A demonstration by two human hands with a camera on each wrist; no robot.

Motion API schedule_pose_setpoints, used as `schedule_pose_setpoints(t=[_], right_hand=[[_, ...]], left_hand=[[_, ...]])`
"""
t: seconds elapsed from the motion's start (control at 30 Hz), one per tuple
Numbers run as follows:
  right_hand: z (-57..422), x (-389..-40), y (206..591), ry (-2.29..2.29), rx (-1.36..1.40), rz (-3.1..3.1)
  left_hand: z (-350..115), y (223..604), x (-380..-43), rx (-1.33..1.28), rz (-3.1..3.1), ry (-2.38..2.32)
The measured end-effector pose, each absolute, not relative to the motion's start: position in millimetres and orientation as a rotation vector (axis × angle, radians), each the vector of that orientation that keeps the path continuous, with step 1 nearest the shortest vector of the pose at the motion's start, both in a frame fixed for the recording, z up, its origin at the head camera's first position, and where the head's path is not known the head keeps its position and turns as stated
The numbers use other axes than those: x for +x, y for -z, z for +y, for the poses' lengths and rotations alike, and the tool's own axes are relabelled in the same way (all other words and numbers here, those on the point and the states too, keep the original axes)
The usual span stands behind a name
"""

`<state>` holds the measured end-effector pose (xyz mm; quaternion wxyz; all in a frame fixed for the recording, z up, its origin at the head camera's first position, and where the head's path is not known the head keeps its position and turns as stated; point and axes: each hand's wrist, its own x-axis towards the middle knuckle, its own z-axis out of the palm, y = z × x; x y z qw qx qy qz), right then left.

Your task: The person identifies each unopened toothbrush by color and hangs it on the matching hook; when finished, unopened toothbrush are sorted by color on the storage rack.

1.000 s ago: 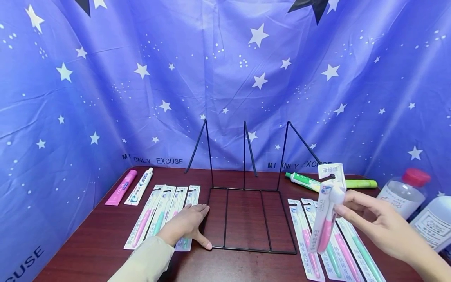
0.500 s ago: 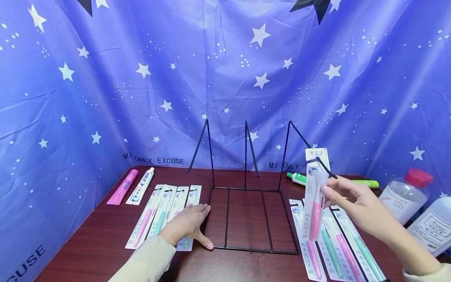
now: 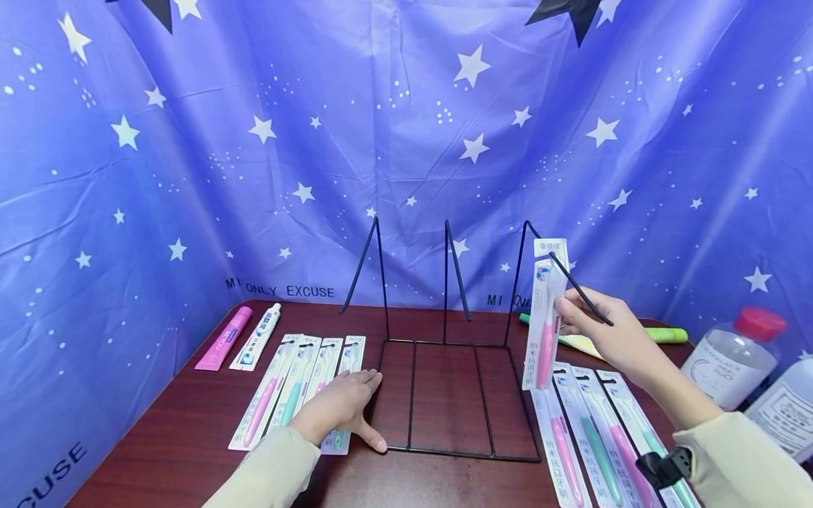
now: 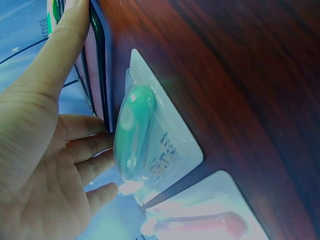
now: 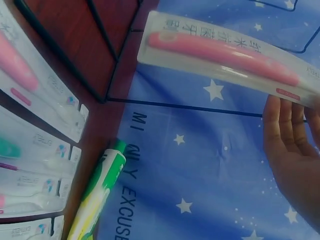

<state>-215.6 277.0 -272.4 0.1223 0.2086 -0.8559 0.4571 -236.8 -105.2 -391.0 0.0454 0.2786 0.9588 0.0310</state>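
Observation:
My right hand (image 3: 610, 328) pinches a pink toothbrush in a blister pack (image 3: 541, 328) by its edge, holding it upright. The pack's top hole is on the right prong of the black wire rack (image 3: 473, 451), the prong's tip sticking out past the card. In the right wrist view the toothbrush pack (image 5: 220, 57) hangs off the fingertips (image 5: 287, 120). My left hand (image 3: 343, 406) lies with spread fingers at the rack's left side, thumb on its front corner. Under that hand sits a green toothbrush pack (image 4: 135, 130), partly covered in the head view.
Several toothbrush packs (image 3: 260, 402) lie in a row left of the rack, and several more (image 3: 597, 423) at right. Toothpaste tubes (image 3: 222, 339) lie back left; a green-capped tube (image 5: 100, 185) is behind the right row. Bottles (image 3: 733, 360) stand far right. A starry curtain (image 3: 406, 141) hangs behind.
My right hand has moved left and back with the pink toothbrush pack; its hole has gone onto the right prong and slid further along it. My left hand stays put.

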Motion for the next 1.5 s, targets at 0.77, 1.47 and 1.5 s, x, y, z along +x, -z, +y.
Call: schedule_pose_setpoints(t=[0.77,1.47,1.5], right_hand=[[262.4,-266.3,257.1,-1.282,0.357,-2.630],[260.9,-278.0,258.3,-1.256,0.393,-2.643],[261.0,-278.6,258.5,-1.250,0.396,-2.644]], left_hand=[[-101.9,391.5,-233.8,0.842,2.926,-0.114],[-105.8,393.2,-234.7,0.828,2.941,-0.121],[-106.0,393.3,-234.9,0.829,2.942,-0.121]])
